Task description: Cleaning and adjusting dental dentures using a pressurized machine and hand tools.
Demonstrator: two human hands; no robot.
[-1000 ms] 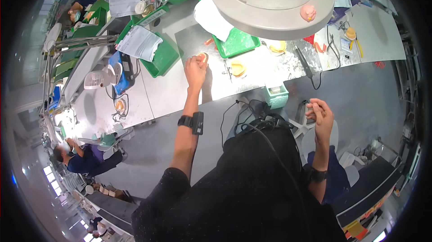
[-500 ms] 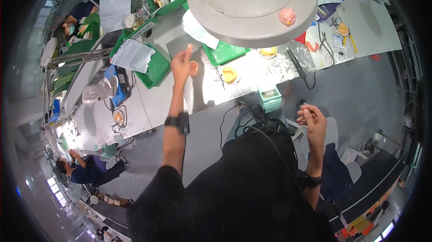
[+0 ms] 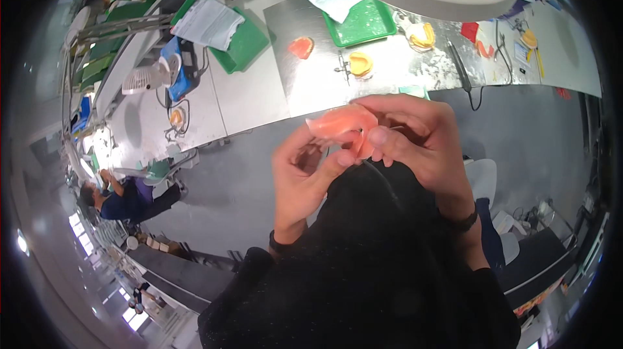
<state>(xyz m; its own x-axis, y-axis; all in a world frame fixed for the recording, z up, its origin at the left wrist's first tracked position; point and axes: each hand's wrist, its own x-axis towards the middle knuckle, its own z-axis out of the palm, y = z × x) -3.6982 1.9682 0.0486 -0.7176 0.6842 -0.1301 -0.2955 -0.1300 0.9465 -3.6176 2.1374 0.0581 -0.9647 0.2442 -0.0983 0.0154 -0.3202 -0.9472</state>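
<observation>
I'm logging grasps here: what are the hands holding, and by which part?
Both hands hold one pink wax denture plate. The right hand pinches its right end; the left hand supports its underside with thumb and fingertips.

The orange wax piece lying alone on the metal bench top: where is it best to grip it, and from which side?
Probably the orange wax piece is best pinched across its outer rim from above: it lies flat and low, with bare metal bench top around it.

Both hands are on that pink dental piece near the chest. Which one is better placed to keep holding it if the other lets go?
Probably the right hand: its fingers wrap the pink dental piece from above, while the left hand only touches its lower edge.
</observation>
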